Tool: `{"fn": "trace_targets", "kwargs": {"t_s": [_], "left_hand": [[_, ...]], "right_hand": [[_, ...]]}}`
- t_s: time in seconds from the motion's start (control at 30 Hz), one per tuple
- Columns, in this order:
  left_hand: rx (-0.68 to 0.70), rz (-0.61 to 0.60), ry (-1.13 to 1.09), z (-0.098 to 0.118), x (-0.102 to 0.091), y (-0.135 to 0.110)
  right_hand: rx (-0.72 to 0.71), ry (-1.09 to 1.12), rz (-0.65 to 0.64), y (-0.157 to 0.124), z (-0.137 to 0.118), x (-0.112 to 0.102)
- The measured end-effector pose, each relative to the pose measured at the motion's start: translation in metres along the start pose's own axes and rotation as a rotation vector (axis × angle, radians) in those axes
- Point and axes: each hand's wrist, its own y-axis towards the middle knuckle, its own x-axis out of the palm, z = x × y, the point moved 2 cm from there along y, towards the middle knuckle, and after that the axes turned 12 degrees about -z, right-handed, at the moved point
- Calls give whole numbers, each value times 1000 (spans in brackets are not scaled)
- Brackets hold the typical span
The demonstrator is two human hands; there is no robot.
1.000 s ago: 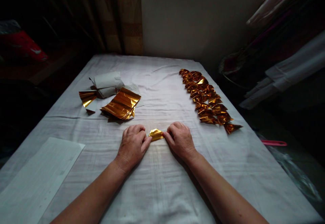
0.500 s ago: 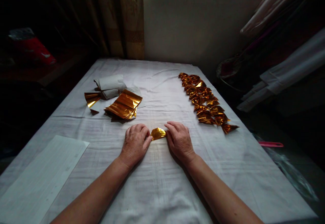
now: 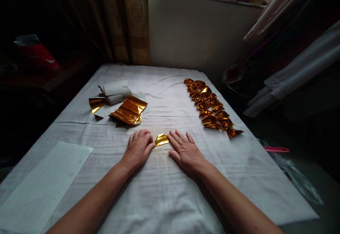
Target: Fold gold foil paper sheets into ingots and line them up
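Observation:
A small folded piece of gold foil paper (image 3: 162, 140) lies on the white cloth between my hands. My left hand (image 3: 138, 147) has curled fingers, its thumb and forefinger closed on the left corner of the piece. Laid flat with fingers stretched out, my right hand (image 3: 186, 152) touches the right end with its fingertips. Beyond my left hand is a stack of gold foil sheets (image 3: 130, 110). To the far right, several folded gold foil pieces (image 3: 209, 104) stand in rows.
A white-covered table (image 3: 239, 184) spreads under everything. A white paper sheet (image 3: 45, 188) lies at the left. Behind the foil stack sits a grey-white wrapper (image 3: 115, 89), with a curled foil strip (image 3: 96, 104) beside it. Clothes (image 3: 300, 71) hang past the right edge.
My right hand has gone from bent fingers to lying flat, its fingertips on the foil's right end. The foil piece now looks flatter and narrower. My left hand stays at the left corner.

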Motion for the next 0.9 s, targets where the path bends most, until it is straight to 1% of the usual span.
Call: {"fn": "trace_targets", "kwargs": {"t_s": [0.17, 0.27, 0.37, 0.43, 0.5, 0.57, 0.63, 0.73, 0.9], "left_hand": [[-8, -25, -8, -13, -6, -6], [-22, 13, -14, -16, -9, -8], [13, 132, 10, -6, -7, -9], [101, 163, 57, 8, 0, -8], [195, 83, 121, 21, 12, -7], [219, -16, 192, 26, 24, -6], [223, -70, 244, 25, 31, -8], [218, -101, 297, 18, 32, -13], [181, -162, 337, 4, 24, -26]], "right_hand": [[24, 10, -6, 0, -2, 1], [43, 15, 11, 0, -4, 2], [76, 27, 48, -1, -9, 4], [101, 43, 64, -1, -12, 6], [115, 56, 72, 0, -14, 7], [115, 64, 76, 1, -15, 8], [108, 63, 80, 1, -14, 8], [107, 57, 81, 1, -14, 8], [109, 69, 87, 1, -14, 8]]}}
